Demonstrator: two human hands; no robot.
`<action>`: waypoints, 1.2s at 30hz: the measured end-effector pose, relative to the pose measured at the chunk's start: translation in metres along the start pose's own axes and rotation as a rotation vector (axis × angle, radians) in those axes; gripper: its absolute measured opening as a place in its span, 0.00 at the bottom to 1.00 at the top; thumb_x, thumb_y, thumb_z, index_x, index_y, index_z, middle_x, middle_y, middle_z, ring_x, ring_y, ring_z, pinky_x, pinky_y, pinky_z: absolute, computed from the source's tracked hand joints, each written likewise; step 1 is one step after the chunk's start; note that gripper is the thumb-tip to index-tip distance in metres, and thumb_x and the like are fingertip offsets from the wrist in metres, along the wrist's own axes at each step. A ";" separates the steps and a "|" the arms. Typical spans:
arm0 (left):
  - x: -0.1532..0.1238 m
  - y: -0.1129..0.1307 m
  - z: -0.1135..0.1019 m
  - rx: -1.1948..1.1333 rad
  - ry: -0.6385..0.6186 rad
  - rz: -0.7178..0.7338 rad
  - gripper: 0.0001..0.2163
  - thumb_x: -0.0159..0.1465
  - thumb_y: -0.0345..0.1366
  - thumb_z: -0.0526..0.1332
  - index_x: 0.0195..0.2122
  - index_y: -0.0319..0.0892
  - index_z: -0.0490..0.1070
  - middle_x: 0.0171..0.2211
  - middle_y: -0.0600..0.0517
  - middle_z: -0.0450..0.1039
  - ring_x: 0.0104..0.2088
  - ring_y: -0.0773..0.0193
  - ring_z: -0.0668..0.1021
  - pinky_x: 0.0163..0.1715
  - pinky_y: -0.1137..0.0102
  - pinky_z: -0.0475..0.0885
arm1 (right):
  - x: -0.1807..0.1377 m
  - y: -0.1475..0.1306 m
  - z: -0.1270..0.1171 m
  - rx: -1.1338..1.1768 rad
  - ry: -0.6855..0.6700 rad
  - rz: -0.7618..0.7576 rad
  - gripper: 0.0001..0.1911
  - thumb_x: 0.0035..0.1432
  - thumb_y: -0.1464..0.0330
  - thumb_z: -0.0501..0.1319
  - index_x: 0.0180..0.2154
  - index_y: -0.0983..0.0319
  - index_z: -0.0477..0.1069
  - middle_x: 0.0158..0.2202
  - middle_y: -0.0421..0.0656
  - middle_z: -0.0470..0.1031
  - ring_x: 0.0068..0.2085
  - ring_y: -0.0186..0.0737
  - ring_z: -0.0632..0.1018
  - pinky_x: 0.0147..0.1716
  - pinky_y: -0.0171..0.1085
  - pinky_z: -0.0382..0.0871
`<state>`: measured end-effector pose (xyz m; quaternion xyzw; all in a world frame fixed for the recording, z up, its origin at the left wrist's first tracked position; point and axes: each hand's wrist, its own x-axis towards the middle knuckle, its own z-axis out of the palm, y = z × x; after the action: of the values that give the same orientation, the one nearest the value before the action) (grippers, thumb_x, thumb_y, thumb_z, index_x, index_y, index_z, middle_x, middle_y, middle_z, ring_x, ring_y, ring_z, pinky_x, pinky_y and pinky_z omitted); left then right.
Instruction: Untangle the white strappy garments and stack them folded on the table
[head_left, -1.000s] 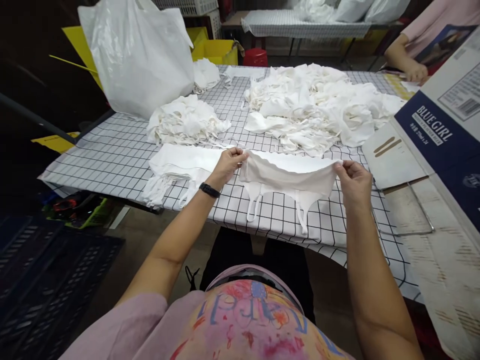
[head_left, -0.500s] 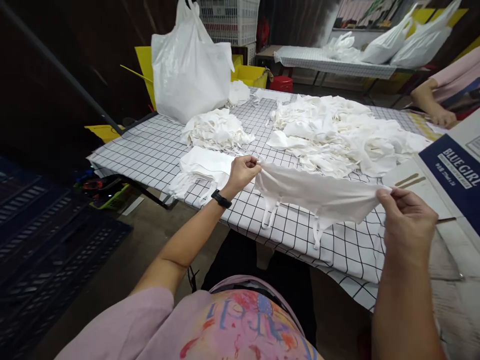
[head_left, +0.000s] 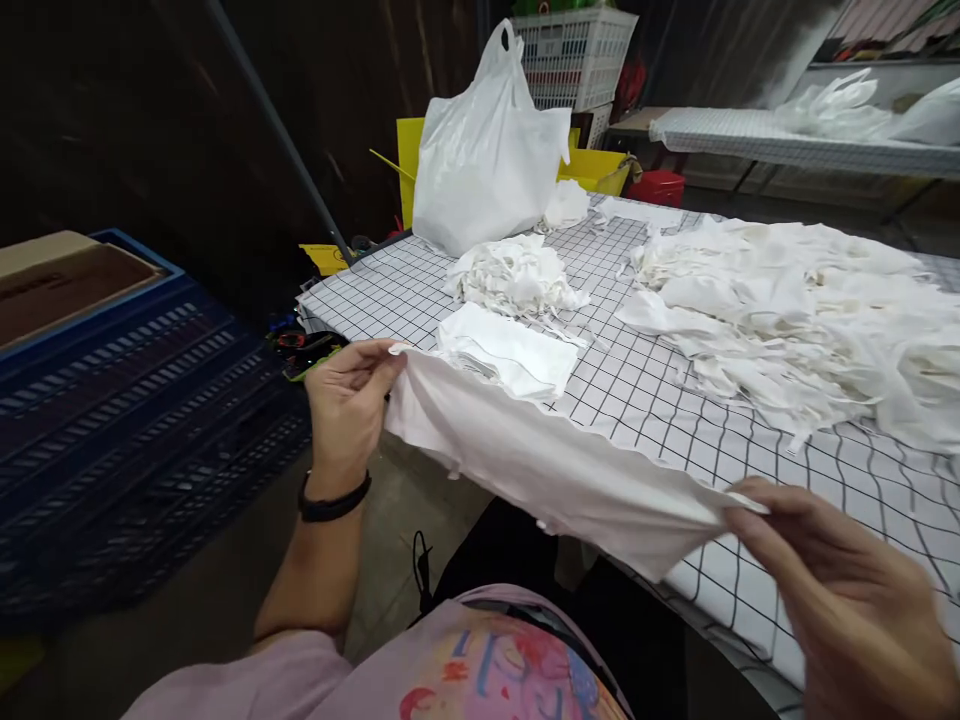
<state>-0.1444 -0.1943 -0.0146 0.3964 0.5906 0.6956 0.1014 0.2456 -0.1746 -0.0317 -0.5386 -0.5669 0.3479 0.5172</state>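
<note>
A white fabric piece (head_left: 555, 465) is stretched between my two hands, over the near edge of the checked table (head_left: 652, 385). My left hand (head_left: 349, 405) pinches its left end beyond the table's left corner. My right hand (head_left: 847, 590) pinches its right end close to the camera. A flat stack of folded white pieces (head_left: 510, 350) lies on the table just behind the stretched piece.
A loose heap of white pieces (head_left: 795, 310) covers the table's right side, a smaller pile (head_left: 514, 275) sits behind the stack, and a white plastic bag (head_left: 487, 160) stands at the far corner. Dark blue crates (head_left: 112, 400) stand on the floor at left.
Both hands have carried the stretched white piece to the left, past the table's corner, and the view has swung left with them. The cardboard box and the other person are out of sight.
</note>
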 end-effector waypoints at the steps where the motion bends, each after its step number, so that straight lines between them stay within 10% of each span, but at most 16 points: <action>1: 0.012 -0.008 -0.007 0.021 0.032 0.015 0.09 0.56 0.39 0.73 0.38 0.46 0.80 0.36 0.51 0.80 0.37 0.61 0.81 0.41 0.66 0.79 | 0.005 -0.001 0.019 0.014 -0.106 0.029 0.10 0.47 0.56 0.74 0.35 0.44 0.82 0.35 0.43 0.82 0.36 0.58 0.83 0.31 0.55 0.81; 6: 0.088 -0.074 -0.009 0.094 0.022 -0.035 0.09 0.52 0.37 0.73 0.34 0.42 0.80 0.32 0.51 0.80 0.34 0.63 0.81 0.41 0.69 0.78 | 0.061 0.030 0.108 0.106 -0.473 0.097 0.14 0.55 0.54 0.72 0.38 0.55 0.80 0.35 0.43 0.80 0.38 0.45 0.79 0.41 0.46 0.77; 12: 0.151 -0.154 0.042 0.321 -0.120 -0.223 0.03 0.54 0.33 0.68 0.29 0.40 0.77 0.29 0.51 0.79 0.33 0.62 0.80 0.39 0.68 0.77 | 0.121 0.075 0.178 0.033 -0.437 0.157 0.20 0.53 0.50 0.70 0.36 0.60 0.78 0.28 0.41 0.76 0.29 0.39 0.73 0.30 0.38 0.69; 23: 0.197 -0.214 0.116 0.654 -0.302 -0.265 0.04 0.53 0.28 0.68 0.26 0.43 0.79 0.31 0.51 0.80 0.40 0.56 0.81 0.48 0.62 0.74 | 0.176 0.096 0.196 -0.316 -0.211 0.133 0.17 0.52 0.54 0.65 0.33 0.61 0.79 0.30 0.44 0.78 0.32 0.42 0.74 0.36 0.41 0.68; 36: 0.210 -0.220 0.129 0.792 -0.427 -0.232 0.01 0.54 0.32 0.69 0.28 0.44 0.79 0.32 0.52 0.80 0.41 0.55 0.79 0.48 0.61 0.72 | 0.181 0.108 0.208 -0.346 -0.156 0.201 0.13 0.52 0.57 0.64 0.28 0.60 0.76 0.24 0.40 0.74 0.30 0.42 0.73 0.37 0.41 0.65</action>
<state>-0.2700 0.0914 -0.1240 0.4702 0.8172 0.3032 0.1386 0.0934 0.0545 -0.1425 -0.6445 -0.6000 0.3359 0.3344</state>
